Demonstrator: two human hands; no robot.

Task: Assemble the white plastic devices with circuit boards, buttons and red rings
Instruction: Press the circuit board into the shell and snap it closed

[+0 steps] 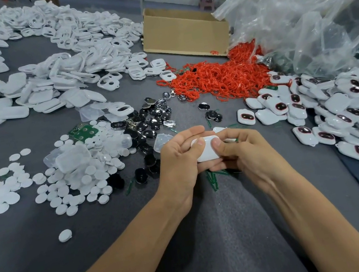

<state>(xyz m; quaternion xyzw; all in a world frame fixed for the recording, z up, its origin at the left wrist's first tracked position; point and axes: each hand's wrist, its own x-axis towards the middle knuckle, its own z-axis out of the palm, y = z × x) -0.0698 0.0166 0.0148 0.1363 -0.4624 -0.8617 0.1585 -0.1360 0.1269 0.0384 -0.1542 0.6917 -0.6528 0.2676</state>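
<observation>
While a dark grey, felt-like cloth covers the whole table [52,264], its widest bare stretch lies at the near side, around and between the two forearms. A crumpled clear plastic bag [311,19] billows over the far right corner, glossy and creased. Across the far left sprawls a heap of white plastic shells [68,47], flat rounded pieces, many with two oval cut-outs. Down the right edge runs a bank of finished white devices [336,114], smooth rounded rectangles with dark oval windows rimmed in red, reaching close to the right forearm. An open brown cardboard box [182,33] stands at the back, its front wall just behind a tangled mound of thin red rings [218,77]. To the left of the hands lie matte white discs [67,183], spread in a loose fan, and beside them a scatter of shiny black and chrome buttons [147,122]. Frosted translucent cases [72,157] sit on top of the discs, with green circuit boards [82,130] just beyond.

Both hands meet in a small clearing ringed by these parts. The left hand [177,160] and the right hand [245,151] grip one white device [207,151] between them, just above the cloth. Each thumb presses on its smooth upper face, thumb tips near each other, while the fingers curl underneath it. Thin green slivers [212,180] lie on the cloth directly below the hands.
</observation>
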